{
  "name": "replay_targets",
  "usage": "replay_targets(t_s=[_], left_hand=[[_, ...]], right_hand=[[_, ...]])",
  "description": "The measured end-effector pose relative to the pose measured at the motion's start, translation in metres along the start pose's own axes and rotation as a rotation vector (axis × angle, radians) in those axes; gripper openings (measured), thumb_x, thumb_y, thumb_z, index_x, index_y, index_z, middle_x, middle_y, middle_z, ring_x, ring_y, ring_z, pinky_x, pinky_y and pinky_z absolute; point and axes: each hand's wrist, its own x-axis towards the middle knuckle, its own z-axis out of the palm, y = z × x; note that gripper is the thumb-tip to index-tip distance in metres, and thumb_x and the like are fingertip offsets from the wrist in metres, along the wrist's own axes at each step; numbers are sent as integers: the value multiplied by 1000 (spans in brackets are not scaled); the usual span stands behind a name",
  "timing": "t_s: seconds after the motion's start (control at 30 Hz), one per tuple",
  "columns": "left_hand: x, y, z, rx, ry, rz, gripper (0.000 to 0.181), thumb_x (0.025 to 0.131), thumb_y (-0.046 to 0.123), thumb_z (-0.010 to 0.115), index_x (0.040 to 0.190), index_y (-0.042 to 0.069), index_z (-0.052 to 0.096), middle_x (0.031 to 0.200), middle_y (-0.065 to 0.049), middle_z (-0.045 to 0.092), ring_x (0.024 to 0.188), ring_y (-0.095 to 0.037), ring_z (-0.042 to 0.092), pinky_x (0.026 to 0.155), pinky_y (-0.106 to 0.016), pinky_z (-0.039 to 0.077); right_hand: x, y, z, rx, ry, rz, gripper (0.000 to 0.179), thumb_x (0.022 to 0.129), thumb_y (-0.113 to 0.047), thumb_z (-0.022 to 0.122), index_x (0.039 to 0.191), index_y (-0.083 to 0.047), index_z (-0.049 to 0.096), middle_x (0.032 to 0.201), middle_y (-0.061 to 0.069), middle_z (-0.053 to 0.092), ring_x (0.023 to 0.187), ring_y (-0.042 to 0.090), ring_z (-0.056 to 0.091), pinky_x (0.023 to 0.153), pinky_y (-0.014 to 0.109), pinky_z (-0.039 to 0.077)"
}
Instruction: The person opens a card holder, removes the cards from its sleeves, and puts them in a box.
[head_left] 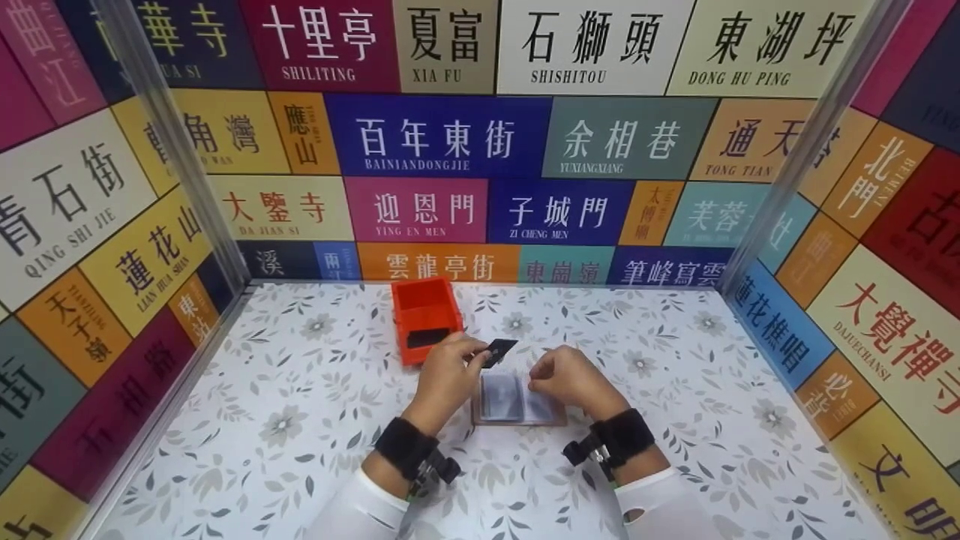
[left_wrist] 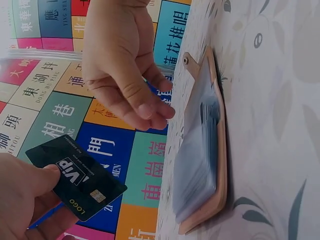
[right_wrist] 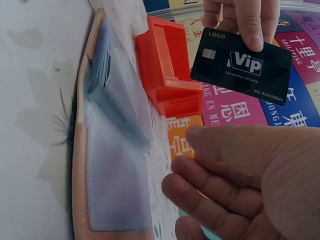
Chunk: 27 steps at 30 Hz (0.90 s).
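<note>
Between the thumb and fingers of my left hand (head_left: 444, 382) is a black membership card (head_left: 500, 352) printed "Vip". In the right wrist view the card (right_wrist: 242, 67) faces the camera, with a gold chip and "LOGO" at one end. Below it an open card holder (head_left: 502, 399) lies on the table, its clear plastic sleeves spread. A tan cover edge and a snap strap show on the holder (left_wrist: 223, 165) in the left wrist view. My right hand (head_left: 574, 381) hovers above the holder's right side, fingers loosely bent, with nothing between them.
A red plastic bin (head_left: 421, 294) stands behind and left of the card holder, with a dark flat item (head_left: 427, 337) in its front. The table (head_left: 300, 450) has a leaf-patterned cover. Walls with coloured place-name signs (head_left: 442, 135) enclose the back and sides.
</note>
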Motion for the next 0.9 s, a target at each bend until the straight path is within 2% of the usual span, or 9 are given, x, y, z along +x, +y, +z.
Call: replay_targets(t_s=[0.17, 0.33, 0.47, 0.63, 0.73, 0.9], left_hand=[[1, -5, -2, 124, 45, 54, 9, 98, 13, 87, 107, 14, 91, 99, -2, 81, 94, -22, 79, 86, -44, 59], [5, -9, -7, 292, 113, 135, 6, 97, 15, 89, 102, 17, 91, 92, -1, 78, 91, -24, 78, 79, -45, 49], [9, -16, -14, 377, 136, 145, 12, 96, 11, 87, 105, 18, 90, 91, -1, 75, 93, -25, 76, 83, -47, 48], [14, -27, -23, 448, 175, 151, 26, 92, -1, 81, 107, 17, 90, 93, -1, 72, 93, -26, 71, 88, -49, 46], [17, -34, -29, 497, 197, 157, 29, 91, -5, 77, 106, 17, 90, 92, -3, 72, 93, -28, 71, 89, -53, 48], [21, -45, -36, 533, 208, 158, 32, 89, -7, 76, 108, 14, 90, 94, -7, 73, 95, -32, 70, 92, -57, 48]], right_hand=[[-3, 2, 2, -120, -75, -30, 11, 83, -8, 95, 91, -12, 88, 88, -2, 83, 79, 11, 71, 79, 35, 64], [-5, 4, 6, -164, -121, -95, 14, 77, 4, 89, 79, -10, 86, 77, -4, 76, 69, 10, 60, 63, 27, 53], [-5, 4, 8, -170, -112, -103, 17, 74, 6, 86, 78, -10, 85, 82, -3, 74, 71, 11, 58, 65, 28, 52], [-6, 5, 8, -184, -94, -136, 16, 75, 3, 91, 80, -10, 86, 88, -1, 75, 76, 12, 61, 72, 32, 58], [-6, 5, 8, -190, -90, -150, 15, 75, 2, 93, 79, -10, 86, 86, -1, 74, 75, 12, 59, 70, 32, 56], [-7, 5, 8, -171, -95, -126, 15, 77, 2, 93, 78, -10, 84, 84, -2, 72, 73, 13, 59, 66, 31, 53]])
